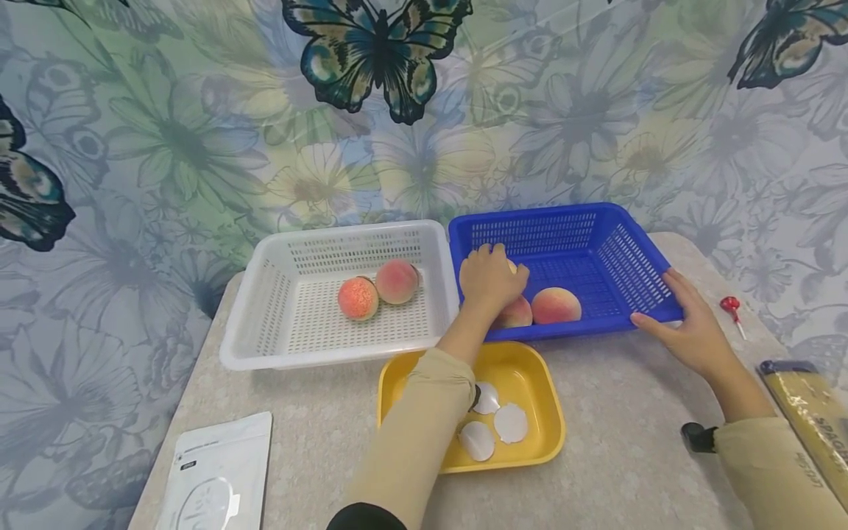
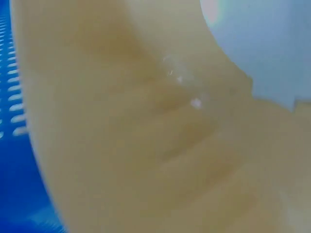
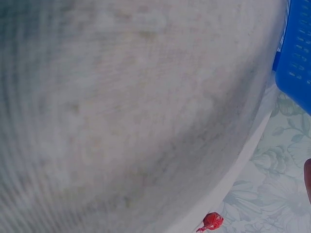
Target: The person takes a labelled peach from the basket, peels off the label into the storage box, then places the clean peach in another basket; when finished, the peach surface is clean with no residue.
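Note:
My left hand reaches into the left side of the blue basket, its fingers curled round a peach that is mostly hidden beneath them. Two more peaches lie near the basket's front wall: one just below that hand, the other to its right. At the front right corner, my right hand holds the basket, thumb by the front rim and fingers along the right side. The left wrist view is filled by blurred fingers, with blue basket wall at the left edge.
A white basket with two peaches adjoins on the left. In front, a yellow tray holds white discs; my left forearm crosses it. A white pouch, a red lollipop and a spaghetti packet lie on the table.

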Demonstrator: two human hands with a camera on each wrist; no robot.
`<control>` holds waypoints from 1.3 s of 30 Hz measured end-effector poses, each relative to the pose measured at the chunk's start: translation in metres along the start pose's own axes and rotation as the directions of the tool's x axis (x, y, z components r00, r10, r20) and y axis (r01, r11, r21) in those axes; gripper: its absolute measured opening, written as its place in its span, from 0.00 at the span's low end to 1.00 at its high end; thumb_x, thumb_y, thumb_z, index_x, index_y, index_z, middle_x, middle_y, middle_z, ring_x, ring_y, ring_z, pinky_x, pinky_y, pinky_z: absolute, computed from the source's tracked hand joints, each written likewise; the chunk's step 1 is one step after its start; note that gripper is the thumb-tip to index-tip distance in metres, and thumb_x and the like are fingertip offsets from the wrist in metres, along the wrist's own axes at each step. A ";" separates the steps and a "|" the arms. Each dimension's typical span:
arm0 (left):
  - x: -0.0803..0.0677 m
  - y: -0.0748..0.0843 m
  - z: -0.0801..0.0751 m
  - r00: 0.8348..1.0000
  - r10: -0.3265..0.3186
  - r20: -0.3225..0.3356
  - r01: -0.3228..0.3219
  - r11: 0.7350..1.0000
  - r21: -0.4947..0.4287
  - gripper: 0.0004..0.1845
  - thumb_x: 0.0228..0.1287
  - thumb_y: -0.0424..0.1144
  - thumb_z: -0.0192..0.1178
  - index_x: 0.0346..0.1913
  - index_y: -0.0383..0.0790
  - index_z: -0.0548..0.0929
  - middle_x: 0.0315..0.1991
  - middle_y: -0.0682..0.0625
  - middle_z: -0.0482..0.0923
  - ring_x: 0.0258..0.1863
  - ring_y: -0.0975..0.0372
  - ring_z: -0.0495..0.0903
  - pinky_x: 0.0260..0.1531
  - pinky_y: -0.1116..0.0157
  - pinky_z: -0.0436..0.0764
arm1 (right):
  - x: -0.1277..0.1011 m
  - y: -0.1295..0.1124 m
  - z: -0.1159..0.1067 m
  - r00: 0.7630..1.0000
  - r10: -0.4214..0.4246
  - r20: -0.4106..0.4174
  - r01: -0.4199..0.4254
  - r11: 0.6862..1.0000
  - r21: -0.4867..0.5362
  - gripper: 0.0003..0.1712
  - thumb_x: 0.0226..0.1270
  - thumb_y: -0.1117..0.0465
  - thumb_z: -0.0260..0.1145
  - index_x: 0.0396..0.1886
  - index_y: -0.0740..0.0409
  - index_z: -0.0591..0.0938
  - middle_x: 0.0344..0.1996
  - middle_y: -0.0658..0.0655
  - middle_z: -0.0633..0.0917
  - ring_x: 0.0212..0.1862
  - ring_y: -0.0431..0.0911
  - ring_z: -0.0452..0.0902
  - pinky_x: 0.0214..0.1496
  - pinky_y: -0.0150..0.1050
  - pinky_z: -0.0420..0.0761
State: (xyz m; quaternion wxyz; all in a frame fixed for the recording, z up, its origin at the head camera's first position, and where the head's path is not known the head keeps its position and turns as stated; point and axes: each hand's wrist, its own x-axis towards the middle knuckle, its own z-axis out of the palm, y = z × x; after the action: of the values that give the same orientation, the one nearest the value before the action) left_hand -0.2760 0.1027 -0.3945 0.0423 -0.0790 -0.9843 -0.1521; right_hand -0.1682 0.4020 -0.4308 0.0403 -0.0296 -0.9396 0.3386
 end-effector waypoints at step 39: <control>-0.146 -0.237 -0.119 0.940 -0.330 -0.084 0.232 0.802 -0.551 0.51 0.62 0.52 0.66 0.80 0.52 0.46 0.79 0.42 0.45 0.78 0.45 0.47 0.70 0.34 0.56 | -0.005 0.003 0.005 0.992 -0.074 -0.099 0.070 0.996 -0.049 0.54 0.66 0.45 0.67 0.81 0.54 0.47 0.79 0.68 0.48 0.74 0.76 0.38 0.68 0.77 0.42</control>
State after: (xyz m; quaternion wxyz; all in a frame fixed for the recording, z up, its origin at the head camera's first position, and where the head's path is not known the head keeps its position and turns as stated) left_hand -0.1651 -0.1772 -0.3666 0.0824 0.0732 -0.8959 -0.4303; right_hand -0.1637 0.4007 -0.4365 0.0990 -0.0135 -0.9442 0.3137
